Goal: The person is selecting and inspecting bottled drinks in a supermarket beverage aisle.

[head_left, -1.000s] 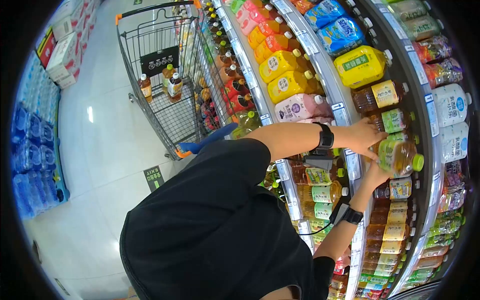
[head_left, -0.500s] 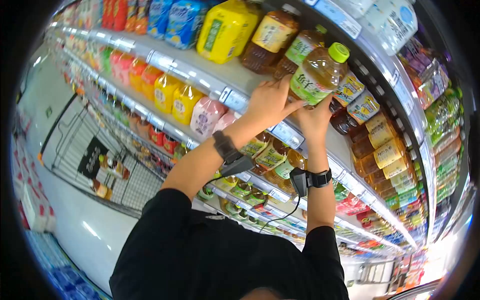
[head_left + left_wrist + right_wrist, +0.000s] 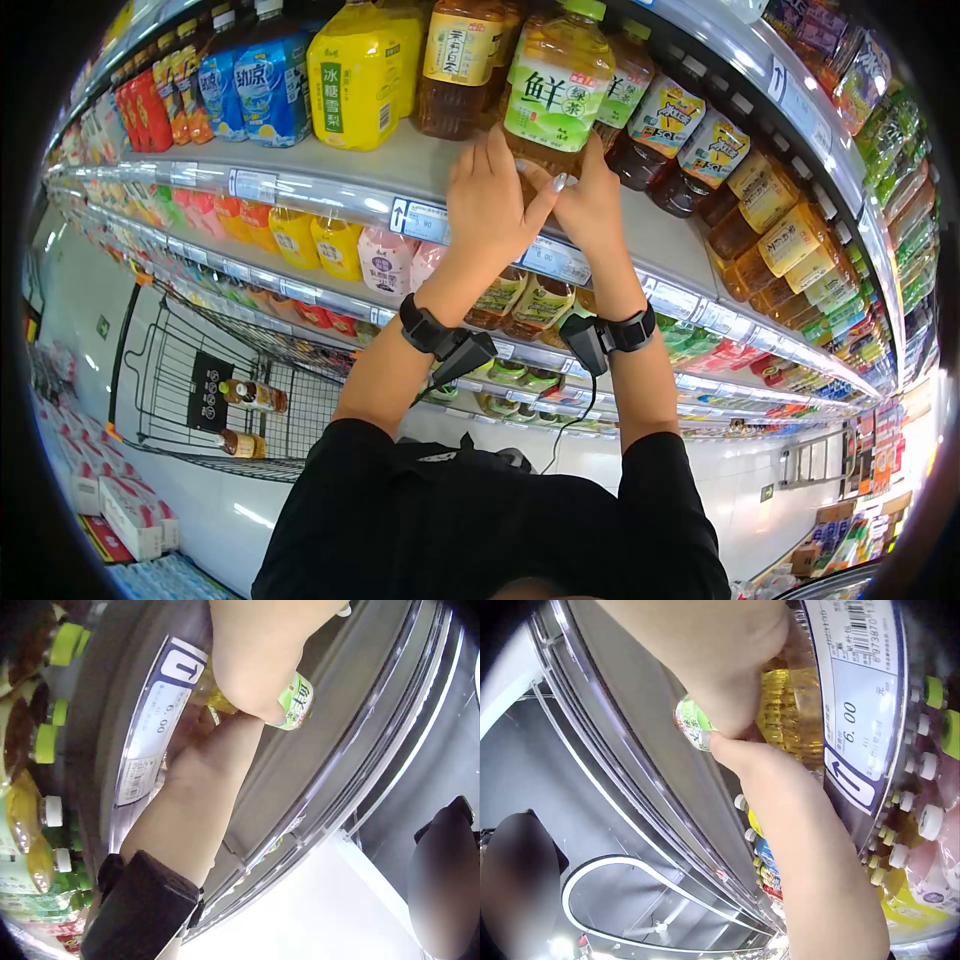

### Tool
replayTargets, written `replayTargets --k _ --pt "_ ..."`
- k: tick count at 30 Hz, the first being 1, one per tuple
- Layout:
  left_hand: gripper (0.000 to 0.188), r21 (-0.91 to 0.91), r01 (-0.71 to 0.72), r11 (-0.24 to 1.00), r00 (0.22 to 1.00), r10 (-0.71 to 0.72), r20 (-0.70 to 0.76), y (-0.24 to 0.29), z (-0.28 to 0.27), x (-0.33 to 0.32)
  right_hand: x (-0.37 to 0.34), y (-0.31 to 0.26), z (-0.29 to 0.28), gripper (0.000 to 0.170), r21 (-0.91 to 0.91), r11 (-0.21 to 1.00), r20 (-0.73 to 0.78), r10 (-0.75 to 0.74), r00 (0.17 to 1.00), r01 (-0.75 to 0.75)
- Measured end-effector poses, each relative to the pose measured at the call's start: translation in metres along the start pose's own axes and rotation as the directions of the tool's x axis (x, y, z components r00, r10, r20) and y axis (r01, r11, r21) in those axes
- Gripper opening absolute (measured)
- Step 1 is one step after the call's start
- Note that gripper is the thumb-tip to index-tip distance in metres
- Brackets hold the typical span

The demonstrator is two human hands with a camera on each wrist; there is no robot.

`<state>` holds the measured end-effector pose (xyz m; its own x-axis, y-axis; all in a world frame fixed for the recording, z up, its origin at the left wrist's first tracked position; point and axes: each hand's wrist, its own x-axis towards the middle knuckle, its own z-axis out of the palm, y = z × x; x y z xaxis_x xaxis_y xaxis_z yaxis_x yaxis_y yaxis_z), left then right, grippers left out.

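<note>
A large tea bottle [image 3: 560, 95] with a green label and green cap stands upright at the upper shelf's front, among other bottles. My left hand [image 3: 490, 205] touches its lower left side with extended fingers, thumb pointing right. Against the lower right side rests my right hand [image 3: 590, 205], its fingers pointing up; the thumbs meet in front of the base. In the left wrist view the left hand [image 3: 259, 656] partly hides the green label [image 3: 296, 701]. The right hand [image 3: 720, 664] covers much of the bottle [image 3: 791, 712] in the right wrist view.
Yellow bottles [image 3: 360, 80] and a dark tea bottle [image 3: 460, 70] stand left of it, black-capped bottles [image 3: 665, 125] to its right. The shelf edge carries price labels [image 3: 555, 260]. A cart [image 3: 200, 440] holding bottles is at lower left.
The bottle has gone from tilted in both hands to upright in line with the shelf's bottles. My fingers have straightened along its lower sides, and the head view has turned toward the shelf.
</note>
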<state>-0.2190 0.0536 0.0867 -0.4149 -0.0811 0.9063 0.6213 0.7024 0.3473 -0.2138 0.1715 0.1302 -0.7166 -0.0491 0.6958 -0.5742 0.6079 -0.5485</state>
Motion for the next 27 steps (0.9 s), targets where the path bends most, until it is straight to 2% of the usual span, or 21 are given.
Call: replayTargets --k 4,7,10,11,13,14,17,22,27 --pt "0.077 0.037 0.012 0.999 1.0 -0.013 0.022 0.002 -0.001 -0.002 -0.004 -0.002 0.001 0.064 0.034 0.999 -0.005 0.0 1.0 0.0" --pt "0.08 0.066 -0.015 0.998 1.0 0.015 0.001 0.004 -0.003 0.001 -0.004 -0.003 0.0 0.069 0.039 0.999 0.003 0.015 1.0 -0.015" --pt "0.085 0.053 -0.041 0.998 0.998 0.043 -0.035 0.009 -0.007 0.006 -0.005 0.004 0.001 0.078 -0.181 0.976 -0.03 -0.125 0.992 0.117" --pt "0.086 0.028 -0.025 0.999 0.999 0.026 -0.024 0.009 -0.007 0.005 -0.006 0.003 0.0 0.085 -0.125 0.99 0.004 -0.067 0.998 0.067" --pt "0.092 -0.027 0.048 0.999 0.998 -0.047 0.035 0.011 -0.009 0.004 -0.007 0.006 0.0 0.086 -0.058 0.996 -0.031 -0.074 0.997 0.073" --pt "0.093 -0.037 0.038 0.999 0.999 -0.037 0.027 0.011 -0.01 0.004 -0.007 0.007 0.0 0.086 -0.023 0.997 -0.05 -0.078 0.996 0.077" --pt "0.093 -0.061 0.0 0.998 1.0 -0.001 -0.009 0.009 -0.011 0.005 -0.009 0.008 -0.001 0.088 -0.082 0.991 -0.113 -0.112 0.987 0.103" --pt "0.087 -0.079 -0.045 0.996 0.999 0.042 -0.033 0.004 -0.007 0.002 -0.007 0.0 -0.004 0.083 0.053 0.998 -0.1 -0.032 0.994 0.038" --pt "0.074 -0.276 0.032 0.961 0.998 -0.045 -0.041 -0.001 -0.004 0.0 -0.006 0.005 -0.002 0.074 0.068 0.997 -0.077 -0.035 0.996 0.04"
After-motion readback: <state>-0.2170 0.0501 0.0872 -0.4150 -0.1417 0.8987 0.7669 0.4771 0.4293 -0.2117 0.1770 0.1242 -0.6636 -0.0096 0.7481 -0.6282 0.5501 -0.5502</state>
